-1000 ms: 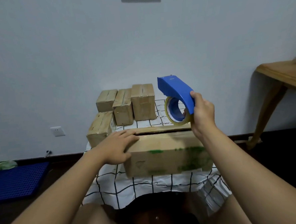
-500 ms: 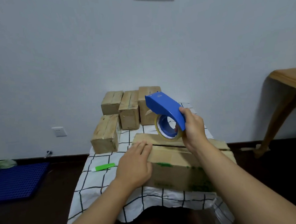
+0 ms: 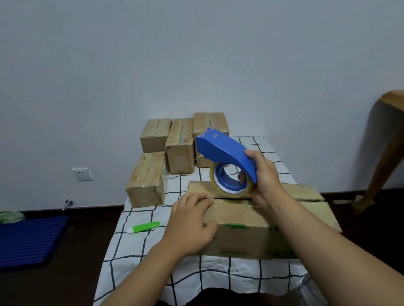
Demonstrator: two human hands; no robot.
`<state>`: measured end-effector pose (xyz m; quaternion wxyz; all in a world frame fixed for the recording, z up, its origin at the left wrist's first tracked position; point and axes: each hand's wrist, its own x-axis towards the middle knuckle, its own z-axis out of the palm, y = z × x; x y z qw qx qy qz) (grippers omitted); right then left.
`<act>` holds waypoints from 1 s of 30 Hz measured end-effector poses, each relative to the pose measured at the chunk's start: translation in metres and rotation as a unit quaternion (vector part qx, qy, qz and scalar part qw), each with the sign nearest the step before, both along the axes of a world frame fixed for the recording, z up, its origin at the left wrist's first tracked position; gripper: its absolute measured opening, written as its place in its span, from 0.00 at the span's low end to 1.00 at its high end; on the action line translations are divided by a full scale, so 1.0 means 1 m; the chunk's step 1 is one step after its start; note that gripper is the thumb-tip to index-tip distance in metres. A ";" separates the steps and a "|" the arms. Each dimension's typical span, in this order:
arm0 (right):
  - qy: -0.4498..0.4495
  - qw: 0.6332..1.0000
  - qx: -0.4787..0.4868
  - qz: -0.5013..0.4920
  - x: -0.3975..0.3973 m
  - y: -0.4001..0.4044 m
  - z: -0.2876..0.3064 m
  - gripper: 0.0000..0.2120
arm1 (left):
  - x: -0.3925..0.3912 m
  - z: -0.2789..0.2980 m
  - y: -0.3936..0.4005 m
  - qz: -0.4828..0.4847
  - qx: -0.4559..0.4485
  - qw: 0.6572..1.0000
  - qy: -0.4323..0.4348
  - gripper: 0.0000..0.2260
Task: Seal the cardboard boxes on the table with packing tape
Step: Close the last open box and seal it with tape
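Pale grey wall point(image 3: 190, 59) fills the background behind a small table covered with a white cloth crossed by black grid lines point(image 3: 140, 248). On the near right part of that cloth lies the large cardboard box point(image 3: 259, 222), its top flaps folded down and meeting along a seam that runs across the lid, with green print on its front face. The blue tape dispenser point(image 3: 224, 151) sits tilted above the seam, and its roll of clear packing tape point(image 3: 231, 181) touches the lid near the far flap. The right hand point(image 3: 266, 175) grips the dispenser's handle end, fingers curled round it. A shiny strip of tape appears to lie along the seam between the roll and the left hand point(image 3: 191, 222), which presses down on the box's left end, fingers bent over the top edge by the seam and thumb on the front face; it holds nothing.

Further back on the left of the table stand four smaller cardboard boxes point(image 3: 179, 149), three in a row against the wall and one point(image 3: 148, 179) in front of them nearer the left edge, all wrapped in glossy tape. A green and white pen-like object point(image 3: 144, 227) lies on the cloth just left of the left hand.

Beyond the table, a white wall socket point(image 3: 82, 174) sits low on the wall, a blue perforated mat point(image 3: 24, 241) lies on the dark floor at left, and a wooden table leg point(image 3: 390, 150) stands at right.
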<state>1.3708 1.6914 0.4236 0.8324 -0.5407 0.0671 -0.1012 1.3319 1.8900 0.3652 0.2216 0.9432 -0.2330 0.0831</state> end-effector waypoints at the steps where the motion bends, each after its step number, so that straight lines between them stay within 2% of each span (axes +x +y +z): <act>1: 0.006 1.000 0.005 0.007 -0.001 -0.001 -0.004 0.08 | 0.002 0.003 0.002 0.004 -0.039 0.999 0.037 0.26; 3: 0.010 1.000 0.023 0.016 -0.002 -0.002 -0.012 0.08 | 0.009 0.014 0.002 0.038 -0.168 0.977 0.124 0.17; 5: 0.008 0.999 0.033 0.018 -0.002 -0.003 -0.016 0.07 | 0.018 0.028 0.001 0.104 -0.310 0.923 0.204 0.13; 8: 0.003 0.999 0.027 0.030 -0.003 -0.003 -0.018 0.07 | 0.031 0.045 0.002 0.159 -0.415 0.844 0.301 0.23; 11: 0.003 0.999 0.027 0.044 -0.004 -0.003 -0.020 0.07 | 0.046 0.056 0.005 0.167 -0.436 0.808 0.358 0.32; 14: -0.002 0.998 0.022 0.052 -0.005 -0.004 -0.020 0.07 | 0.052 0.067 0.003 0.161 -0.424 0.801 0.391 0.31; 18: 0.001 0.998 0.019 0.058 -0.005 -0.004 -0.020 0.10 | 0.053 0.073 -0.001 0.164 -0.441 0.796 0.380 0.12; 22: -0.002 0.998 0.012 0.057 -0.005 -0.004 -0.020 0.10 | 0.055 0.076 0.004 0.149 -0.529 0.750 0.366 0.05; 25: -0.008 0.998 -0.008 0.063 -0.005 -0.002 -0.018 0.10 | 0.057 0.081 0.009 0.175 -0.504 0.776 0.337 0.03; 30: -0.038 0.994 -0.080 0.062 -0.004 -0.002 -0.008 0.10 | 0.058 0.088 0.013 0.204 -0.450 0.823 0.279 0.10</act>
